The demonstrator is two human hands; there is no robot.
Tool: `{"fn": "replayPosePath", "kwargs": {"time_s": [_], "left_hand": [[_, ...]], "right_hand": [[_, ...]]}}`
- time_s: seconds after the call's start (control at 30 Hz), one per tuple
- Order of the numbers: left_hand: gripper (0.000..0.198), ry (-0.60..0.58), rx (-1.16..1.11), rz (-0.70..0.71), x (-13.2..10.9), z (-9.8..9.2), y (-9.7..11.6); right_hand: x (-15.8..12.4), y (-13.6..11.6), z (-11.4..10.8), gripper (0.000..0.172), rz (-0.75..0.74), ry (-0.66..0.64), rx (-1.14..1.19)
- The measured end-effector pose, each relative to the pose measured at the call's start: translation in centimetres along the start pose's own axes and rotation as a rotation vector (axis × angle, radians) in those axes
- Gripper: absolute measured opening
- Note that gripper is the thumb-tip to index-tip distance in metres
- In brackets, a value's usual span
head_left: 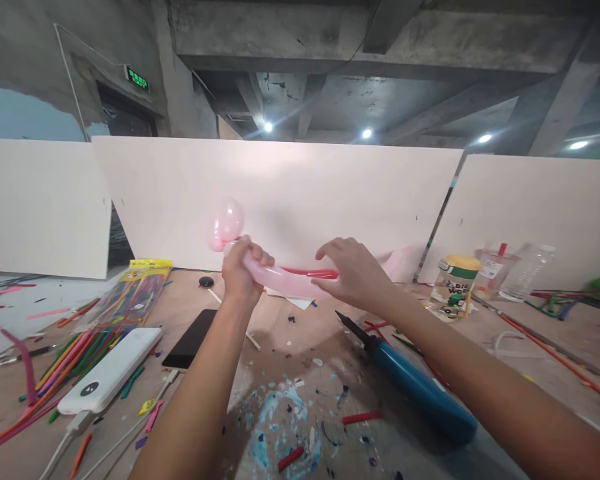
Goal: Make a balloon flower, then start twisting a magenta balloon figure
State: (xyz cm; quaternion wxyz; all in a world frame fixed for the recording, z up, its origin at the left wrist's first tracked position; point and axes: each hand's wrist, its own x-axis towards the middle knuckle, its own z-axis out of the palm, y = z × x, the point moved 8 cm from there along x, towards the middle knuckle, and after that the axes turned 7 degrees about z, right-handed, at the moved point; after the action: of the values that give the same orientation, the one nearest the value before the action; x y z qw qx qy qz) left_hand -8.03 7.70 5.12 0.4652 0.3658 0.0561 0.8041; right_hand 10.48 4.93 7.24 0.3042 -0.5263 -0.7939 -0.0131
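Note:
A long pink modelling balloon [286, 281] stretches across the middle of the view, with rounded bubbles at its left end. Wrapped around it just below those bubbles is my left hand [242, 272], fingers closed. My right hand [356, 272] is at the long section, fingers apart and curved above it, the thumb along its near side; whether the thumb presses on it I cannot tell. The far end shows pale beyond my right wrist. A red strip, perhaps a balloon [313, 273], lies behind the pink one. Below my right forearm rests a blue hand pump [415, 387], nozzle pointing up-left.
On the left lie a white power bank [113, 370], a dark phone [193, 340] and a yellow-topped pack of balloons [143, 290]. To the right stand a yellow-lidded jar [455, 287], a plastic cup [493, 273] and a clear bottle [533, 270]. White boards [290, 193] rise behind.

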Motion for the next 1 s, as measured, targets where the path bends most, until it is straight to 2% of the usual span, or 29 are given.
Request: {"fn": "replayPosePath", "kwargs": {"time_s": [0.03,0.07,0.13,0.17,0.2,0.27,0.3,0.37,0.43,0.5,0.67,0.8,1.0], "left_hand": [[0.015,0.068,-0.042,0.08,0.1,-0.5,0.7],[0.014,0.117,-0.082,0.139,0.1,-0.8,1.2],[0.014,0.14,-0.139,0.164,-0.2,-0.6,1.5],[0.014,0.121,-0.157,0.139,-0.4,-0.2,1.3],[0.015,0.091,-0.172,0.104,-0.6,0.3,1.0],[0.017,0.02,-0.176,0.021,-1.0,1.3,0.3],[0.017,-0.01,-0.169,-0.021,-1.2,1.7,-0.1],[0.019,-0.061,-0.136,-0.125,-1.4,2.0,-1.0],[0.018,-0.105,-0.064,-0.272,-1.8,2.0,-2.3],[0.017,-0.13,0.052,-0.388,-2.3,1.8,-3.5],[0.015,-0.175,0.223,-0.406,-3.4,1.9,-5.0],[0.028,-0.252,0.179,-0.532,-4.7,2.5,-6.3],[0.036,-0.447,0.181,-0.552,-5.6,3.6,-7.0]], "right_hand": [[-0.9,0.3,0.0,0.031,0.049,0.038,0.14],[-1.7,0.7,1.2,0.035,0.12,-0.041,0.335],[-3.7,0.1,5.9,0.049,0.265,-0.466,0.846],[-4.3,-0.3,7.5,0.052,0.36,-0.575,1.121],[-4.3,-0.3,8.2,0.05,0.439,-0.53,1.363],[-3.3,0.7,8.6,0.04,0.572,-0.274,1.684],[-2.7,1.2,8.3,0.037,0.582,-0.12,1.76],[-1.6,1.5,7.1,0.036,0.488,0.09,1.773],[-0.7,1.2,5.6,0.038,0.34,0.159,1.665],[-0.3,1.0,5.0,0.036,0.264,0.131,1.516],[-0.6,1.1,5.4,0.032,0.223,-0.021,1.237],[-0.7,0.9,4.8,0.037,0.151,-0.005,1.152],[-0.5,1.7,4.6,0.038,0.171,0.007,1.133]]}}
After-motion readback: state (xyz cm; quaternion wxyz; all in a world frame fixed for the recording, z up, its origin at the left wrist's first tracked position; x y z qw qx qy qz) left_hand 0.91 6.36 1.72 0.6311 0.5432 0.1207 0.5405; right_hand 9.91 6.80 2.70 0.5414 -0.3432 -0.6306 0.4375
